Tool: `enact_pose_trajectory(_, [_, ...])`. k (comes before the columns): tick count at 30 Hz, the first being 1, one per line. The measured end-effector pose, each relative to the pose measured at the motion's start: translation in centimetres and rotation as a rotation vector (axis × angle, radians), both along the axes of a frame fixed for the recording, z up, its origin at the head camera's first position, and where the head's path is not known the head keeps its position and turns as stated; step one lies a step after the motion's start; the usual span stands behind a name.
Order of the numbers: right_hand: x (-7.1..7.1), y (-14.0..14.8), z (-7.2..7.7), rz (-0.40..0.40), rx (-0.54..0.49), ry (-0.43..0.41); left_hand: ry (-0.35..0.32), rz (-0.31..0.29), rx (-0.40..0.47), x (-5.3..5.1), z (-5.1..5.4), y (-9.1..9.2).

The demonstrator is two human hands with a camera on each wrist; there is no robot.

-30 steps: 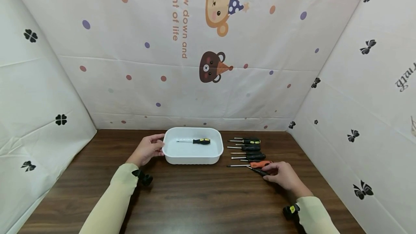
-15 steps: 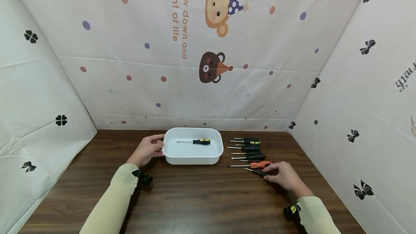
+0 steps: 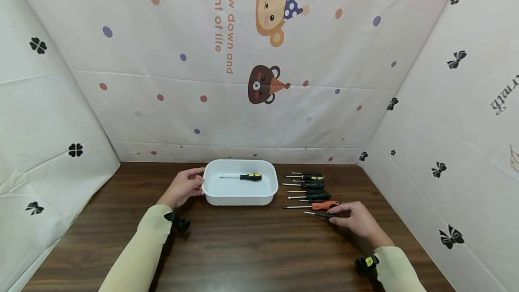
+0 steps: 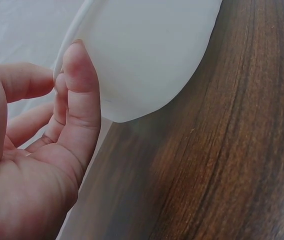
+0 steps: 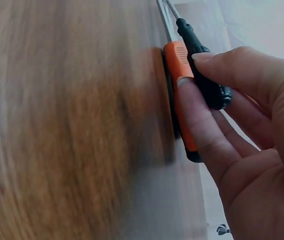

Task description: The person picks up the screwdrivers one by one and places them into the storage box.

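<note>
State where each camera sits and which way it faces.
Head: on the head, facing forward and down at the table; left hand, right hand and sleeves show.
Left wrist: on that wrist, facing the tray; left hand shows.
Right wrist: on that wrist, facing the held screwdriver; right hand shows.
Head and right wrist share the orange screwdriver.

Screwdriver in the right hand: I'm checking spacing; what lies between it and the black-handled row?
In the head view, an orange screwdriver lies between the held screwdriver and that row.
</note>
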State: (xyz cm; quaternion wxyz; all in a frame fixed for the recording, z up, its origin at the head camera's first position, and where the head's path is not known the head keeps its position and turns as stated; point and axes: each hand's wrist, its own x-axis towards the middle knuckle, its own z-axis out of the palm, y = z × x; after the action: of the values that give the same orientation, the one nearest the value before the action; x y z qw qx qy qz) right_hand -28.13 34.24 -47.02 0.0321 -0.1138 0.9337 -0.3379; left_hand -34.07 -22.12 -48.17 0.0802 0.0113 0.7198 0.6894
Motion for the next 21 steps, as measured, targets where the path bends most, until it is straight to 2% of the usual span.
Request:
enact_pose_trajectory(3, [0.1, -0.1, 0.1, 0.005, -0.035, 0.007, -0.003, 0.005, 0.003, 0.0, 0.0, 0.0])
enact_pose_trajectory(8, [0.0, -0.4, 0.1, 0.023, -0.158, 0.0, -0.002, 0.006, -0.002, 0.0, 0.0, 0.0])
enact_pose_trajectory(11, [-0.2, -0.7, 0.1, 0.028, -0.228, 0.022, -0.006, 0.002, 0.004, 0.0, 0.1, 0.0])
enact_pose_trajectory(14, [-0.3, -1.1, 0.3, 0.033, -0.289, 0.065, -0.014, -0.007, 0.007, 0.3, 0.6, 0.1])
enact_pose_trajectory(18, [-0.4, -1.7, 0.8, 0.017, -0.33, 0.094, -0.014, -0.013, 0.011, 0.6, 1.0, 0.2])
enact_pose_trajectory(21, [-0.4, -2.0, 1.3, 0.0, -0.312, 0.088, -0.011, -0.015, 0.023, 1.1, 1.5, 0.3])
